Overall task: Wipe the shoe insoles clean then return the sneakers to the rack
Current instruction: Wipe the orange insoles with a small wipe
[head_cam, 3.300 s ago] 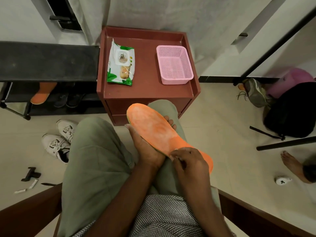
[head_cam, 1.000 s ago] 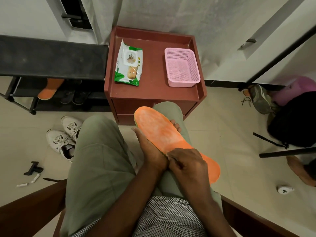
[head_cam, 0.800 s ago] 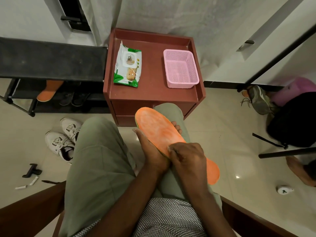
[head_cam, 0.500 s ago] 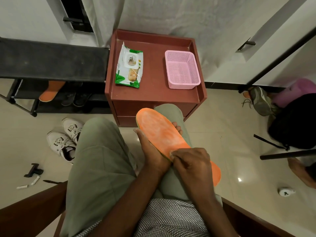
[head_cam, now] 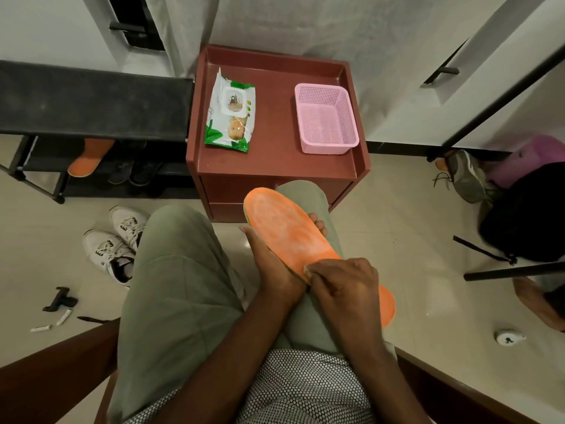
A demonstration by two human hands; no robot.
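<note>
Two white sneakers (head_cam: 114,240) lay on the floor at the left of the frame, just below the black rack (head_cam: 91,96), whose lower shelf already held a second orange insole (head_cam: 88,159) and a dark pair of shoes (head_cam: 134,172). Further right, the red-brown cabinet (head_cam: 275,166) stood in the upper centre, carrying a pack of wet wipes (head_cam: 230,117) on its left half and a pink basket (head_cam: 325,117) on its right, the two well apart.

Below the cabinet, over the person's right thigh, the orange insole (head_cam: 287,231) was being worked on. Its long axis ran diagonally, toe toward the cabinet at centre frame, heel toward the lower right. The left hand (head_cam: 275,267) cradled it from beneath around the middle, thumb up along the left edge and fingertips showing past the right edge, so that hand was wrapped on the insole. The right hand (head_cam: 345,289) sat on top of the heel half with curled fingers bunched on what appeared to be a small pale wipe, only a sliver of which showed at the fingertips.

The toe half looked chalky and pale, and it lay up and to the left of the right hand along the insole's length. A wiping stroke would probably have to travel that diagonal away from the body, with the left hand bracing underneath. The sneakers and rack sat nearer the left hand, for the return step not yet begun.
</note>
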